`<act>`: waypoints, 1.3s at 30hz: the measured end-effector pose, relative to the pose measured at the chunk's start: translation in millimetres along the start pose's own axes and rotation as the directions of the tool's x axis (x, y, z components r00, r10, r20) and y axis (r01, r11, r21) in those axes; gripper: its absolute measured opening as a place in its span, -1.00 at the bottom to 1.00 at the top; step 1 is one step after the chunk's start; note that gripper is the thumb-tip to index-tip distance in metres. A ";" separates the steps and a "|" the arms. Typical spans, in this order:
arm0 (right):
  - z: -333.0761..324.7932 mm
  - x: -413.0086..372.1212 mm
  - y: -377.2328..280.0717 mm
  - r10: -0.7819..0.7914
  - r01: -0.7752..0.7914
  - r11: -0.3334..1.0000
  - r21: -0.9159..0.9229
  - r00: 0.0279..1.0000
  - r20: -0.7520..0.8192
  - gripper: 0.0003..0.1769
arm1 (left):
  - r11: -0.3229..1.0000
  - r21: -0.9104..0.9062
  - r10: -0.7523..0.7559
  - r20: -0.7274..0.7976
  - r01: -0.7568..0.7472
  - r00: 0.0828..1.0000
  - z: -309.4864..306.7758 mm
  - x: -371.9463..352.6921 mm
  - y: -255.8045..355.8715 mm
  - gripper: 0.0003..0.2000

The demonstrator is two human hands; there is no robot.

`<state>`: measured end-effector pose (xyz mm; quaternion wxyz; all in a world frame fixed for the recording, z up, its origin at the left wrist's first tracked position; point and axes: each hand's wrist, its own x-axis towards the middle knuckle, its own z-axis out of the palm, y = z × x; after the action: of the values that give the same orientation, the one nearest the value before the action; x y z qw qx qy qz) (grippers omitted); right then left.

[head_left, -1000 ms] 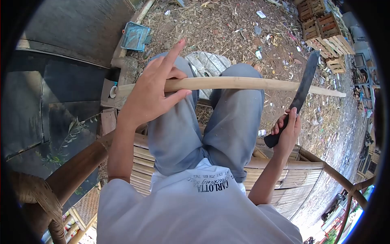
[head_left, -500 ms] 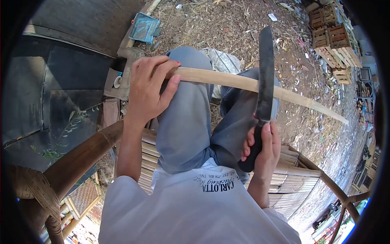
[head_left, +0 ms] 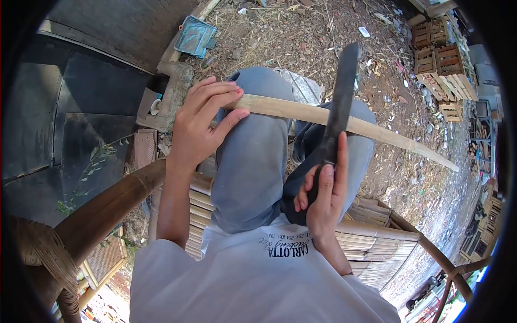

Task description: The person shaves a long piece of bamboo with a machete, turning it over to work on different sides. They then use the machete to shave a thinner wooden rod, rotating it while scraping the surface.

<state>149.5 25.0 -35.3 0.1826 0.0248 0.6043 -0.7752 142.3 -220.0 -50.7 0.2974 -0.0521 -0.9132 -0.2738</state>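
Observation:
A long, pale bamboo strip [head_left: 291,110] lies across both my knees, its far end reaching out to the right. Around its near end my left hand [head_left: 202,118] is closed, thumb below and fingers above, on my left knee. My right hand [head_left: 326,196] grips the black handle of a large knife [head_left: 340,102], with one finger stretched along the blade. The dark blade points up and away and crosses over the strip above my right knee. Whether blade and strip touch, I cannot tell.
Bamboo bench slats [head_left: 377,247] and a bamboo armrest [head_left: 113,199] surround me. A blue tray [head_left: 195,37] is at the upper left near dark panels [head_left: 97,140]. Wooden crates [head_left: 441,62] stand at the upper right. Chips and litter cover the ground.
My right hand has moved left with the knife, and a finger now extends along the blade. The blade crosses the strip further left and tilts more. The strip's near end sits slightly lower.

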 end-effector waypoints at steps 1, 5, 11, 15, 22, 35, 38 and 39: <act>4.7 -3.0 1.7 0.021 -0.009 0.994 -0.109 0.993 0.116 -0.39 | 1.000 -0.004 -0.006 -0.001 0.006 1.000 0.3 0.2 -0.3 -0.73; 14.3 -4.5 7.7 0.020 0.019 0.974 -0.224 0.985 0.171 -0.37 | 0.999 0.037 0.010 0.038 -0.012 0.999 -3.6 4.1 1.2 -0.72; 21.9 -4.3 11.9 -0.055 0.102 0.916 -0.388 0.990 0.130 -0.35 | 1.000 -0.021 -0.023 0.003 0.023 1.000 -0.3 1.7 -0.3 -0.71; 15.9 -3.4 5.1 0.007 0.030 0.961 -0.275 0.991 0.131 -0.34 | 0.999 -0.032 -0.037 0.006 0.037 0.999 -0.4 0.1 1.1 -0.72; 29.0 0.5 13.8 -0.032 0.082 0.946 -0.314 0.986 0.164 -0.35 | 0.999 -0.041 -0.027 -0.006 0.027 1.000 0.4 1.6 0.1 -0.73; 27.6 0.1 23.3 -0.131 0.167 0.880 -0.445 0.985 0.109 -0.35 | 0.994 -0.095 -0.048 0.021 0.050 0.999 -0.3 3.4 3.0 -0.72; 37.8 1.6 27.0 -0.133 0.193 0.872 -0.451 0.978 0.160 -0.35 | 0.994 -0.084 -0.067 0.013 0.068 0.998 1.0 4.3 6.7 -0.67; 43.8 4.7 29.8 -0.167 0.250 0.854 -0.457 0.962 0.214 -0.35 | 0.995 -0.075 -0.065 0.013 0.066 0.998 2.0 5.0 6.7 -0.67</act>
<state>162.5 -23.7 -52.4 0.1476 -0.1520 0.7588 -0.6159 138.9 -213.6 -46.0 0.2812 -0.0348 -0.9049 -0.3175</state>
